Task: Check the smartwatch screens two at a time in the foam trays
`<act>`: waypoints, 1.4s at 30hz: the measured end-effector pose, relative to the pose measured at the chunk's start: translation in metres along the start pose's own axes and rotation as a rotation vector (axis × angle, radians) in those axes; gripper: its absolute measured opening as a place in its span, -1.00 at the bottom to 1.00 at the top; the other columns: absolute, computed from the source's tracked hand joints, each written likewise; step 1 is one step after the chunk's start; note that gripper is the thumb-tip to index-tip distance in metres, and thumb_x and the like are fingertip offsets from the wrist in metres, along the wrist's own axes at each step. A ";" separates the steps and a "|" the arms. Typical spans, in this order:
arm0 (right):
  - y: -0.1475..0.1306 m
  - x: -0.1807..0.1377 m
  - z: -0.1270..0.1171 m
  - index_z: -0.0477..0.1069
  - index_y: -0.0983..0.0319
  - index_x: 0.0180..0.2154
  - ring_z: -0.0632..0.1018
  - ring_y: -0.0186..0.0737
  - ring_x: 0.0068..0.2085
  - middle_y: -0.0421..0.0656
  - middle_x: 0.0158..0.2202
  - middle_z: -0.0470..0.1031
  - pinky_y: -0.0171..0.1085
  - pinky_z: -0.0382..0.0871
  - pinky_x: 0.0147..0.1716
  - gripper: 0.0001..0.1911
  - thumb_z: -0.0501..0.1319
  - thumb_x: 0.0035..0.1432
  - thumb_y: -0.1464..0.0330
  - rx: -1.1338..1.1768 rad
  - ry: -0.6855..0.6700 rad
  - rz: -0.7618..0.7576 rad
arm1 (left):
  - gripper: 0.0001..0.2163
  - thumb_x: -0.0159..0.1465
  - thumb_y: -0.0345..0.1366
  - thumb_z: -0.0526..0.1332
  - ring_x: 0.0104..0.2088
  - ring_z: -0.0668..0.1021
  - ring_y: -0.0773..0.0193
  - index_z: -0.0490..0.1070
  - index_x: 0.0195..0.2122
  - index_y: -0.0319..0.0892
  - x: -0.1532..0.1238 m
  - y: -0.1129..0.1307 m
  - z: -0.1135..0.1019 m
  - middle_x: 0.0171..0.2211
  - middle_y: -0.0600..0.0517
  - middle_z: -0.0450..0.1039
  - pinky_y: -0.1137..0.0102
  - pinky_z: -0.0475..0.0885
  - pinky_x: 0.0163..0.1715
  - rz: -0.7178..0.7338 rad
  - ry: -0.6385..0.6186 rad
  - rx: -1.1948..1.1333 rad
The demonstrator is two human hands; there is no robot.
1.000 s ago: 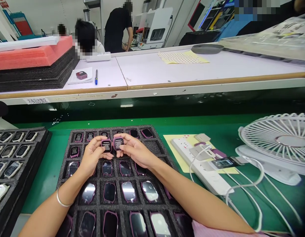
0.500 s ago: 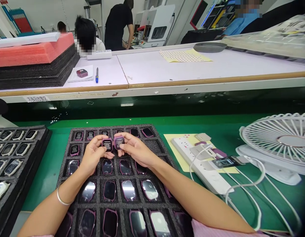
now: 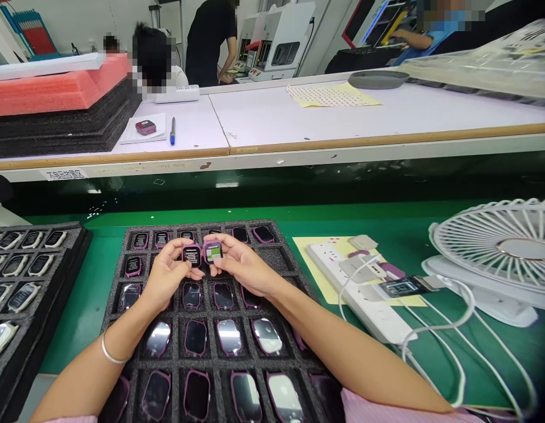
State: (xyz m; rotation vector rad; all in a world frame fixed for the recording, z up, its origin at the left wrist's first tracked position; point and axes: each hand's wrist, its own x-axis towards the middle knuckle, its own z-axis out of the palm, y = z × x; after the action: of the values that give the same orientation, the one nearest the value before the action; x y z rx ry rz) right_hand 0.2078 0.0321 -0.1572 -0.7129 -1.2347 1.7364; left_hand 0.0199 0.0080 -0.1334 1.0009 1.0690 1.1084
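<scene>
My left hand [image 3: 164, 276] grips a small purple watch body [image 3: 191, 255] whose dark screen shows white text. My right hand [image 3: 241, 267] grips a second purple watch body [image 3: 213, 251]; its screen shows a green and white patch. Both hands hover side by side over the far half of a black foam tray [image 3: 281, 267], whose pockets hold several purple watch bodies with glossy screens [image 3: 229, 338]. A silver bangle sits on my left wrist.
Another black foam tray [image 3: 74, 244] with pale watch bodies lies at the left. A white power strip [image 3: 364, 305] with cables and a plugged device lies to the right, beside a white fan [image 3: 501, 252]. A raised white shelf [image 3: 299, 126] carries foam stacks, a pen and label sheets. People work behind it.
The screen of the watch body in my right hand went from white text on dark to a green and white patch. Both hands stayed nearly still.
</scene>
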 end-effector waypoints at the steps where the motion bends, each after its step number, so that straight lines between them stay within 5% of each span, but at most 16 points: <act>1: 0.000 0.000 0.000 0.37 0.18 0.04 0.53 -0.32 -0.38 -0.21 -0.27 0.46 -0.24 0.40 -0.30 -0.55 0.34 0.09 0.44 0.002 -0.001 0.001 | -0.61 0.04 -0.37 0.33 -0.49 0.64 0.34 0.35 -0.08 -0.14 0.000 0.000 0.000 -0.12 0.02 0.48 0.38 0.60 -0.40 0.001 -0.002 -0.003; 6: 0.001 0.001 0.001 0.39 0.17 -0.02 0.49 -0.38 -0.42 -0.23 -0.25 0.45 -0.27 0.41 -0.34 -0.56 0.38 0.04 0.46 -0.004 0.026 -0.001 | -0.62 0.06 -0.29 0.37 -0.49 0.65 0.31 0.36 -0.10 -0.15 0.000 0.000 0.000 -0.17 0.05 0.49 0.35 0.61 -0.41 -0.022 -0.004 -0.010; 12: 0.003 0.004 0.006 0.45 0.21 -0.13 0.46 -0.37 -0.49 -0.19 -0.34 0.50 -0.33 0.34 -0.53 -0.71 0.32 0.18 0.18 0.123 0.099 0.070 | -0.66 0.19 -0.09 0.29 -0.52 0.64 0.23 0.38 -0.12 -0.18 0.000 -0.001 -0.002 -0.35 0.06 0.51 0.31 0.59 -0.47 -0.055 -0.026 -0.051; 42: -0.002 0.000 0.004 0.42 0.20 -0.05 0.54 -0.37 -0.46 -0.25 -0.32 0.51 -0.29 0.38 -0.39 -0.65 0.33 0.09 0.42 0.058 0.036 0.032 | -0.68 0.08 -0.28 0.32 -0.51 0.65 0.27 0.39 -0.12 -0.16 -0.001 0.001 -0.001 -0.24 0.07 0.49 0.34 0.61 -0.43 -0.024 -0.019 -0.039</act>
State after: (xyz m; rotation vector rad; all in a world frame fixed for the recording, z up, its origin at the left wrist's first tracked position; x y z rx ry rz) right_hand 0.2047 0.0308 -0.1535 -0.7306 -1.1500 1.7706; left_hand 0.0183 0.0069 -0.1329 0.9632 1.0379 1.0945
